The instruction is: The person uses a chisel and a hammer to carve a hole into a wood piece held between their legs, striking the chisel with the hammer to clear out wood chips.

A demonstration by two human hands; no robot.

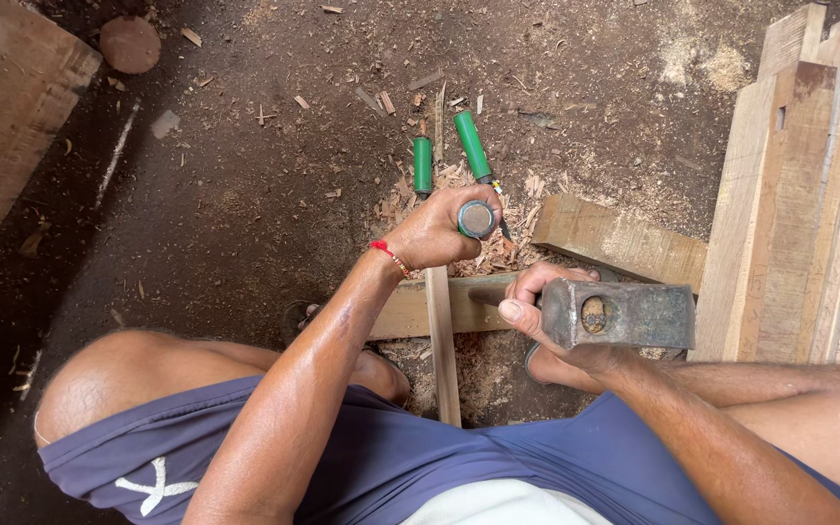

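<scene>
Low over the dirt floor [196, 194], between two bare knees: left hand [435, 228] clenched around the handle of a green-handled chisel [476, 220], wrist bent, forearm reaching forward from the lower left, a red thread bracelet [393, 257] around the wrist. Chisel held upright, its round butt end facing the camera; blade hidden beneath the hand. Right hand [542, 306] wrapped tight around the short handle of a hammer [619, 315], thumb along the near side, grip choked up just beside the heavy rusty steel head, head lying level, near the chisel's butt but apart from it. Under both hands, one wooden batten [410, 309] lying crosswise, with one thin wooden strip [443, 345] lying across it and running back toward the body. Two more green-handled tools [472, 144] resting untouched on the floor just beyond the left hand, side by side, among a heap of wood shavings [498, 248]. One short wooden block [619, 240] lying to the right of the shavings. Several planks [809, 194] stacked at the right edge, one more timber [2, 107] at the upper left, and one round wooden offcut [129, 44] near the top. Blue shorts [391, 457] covering the lap at the bottom.
</scene>
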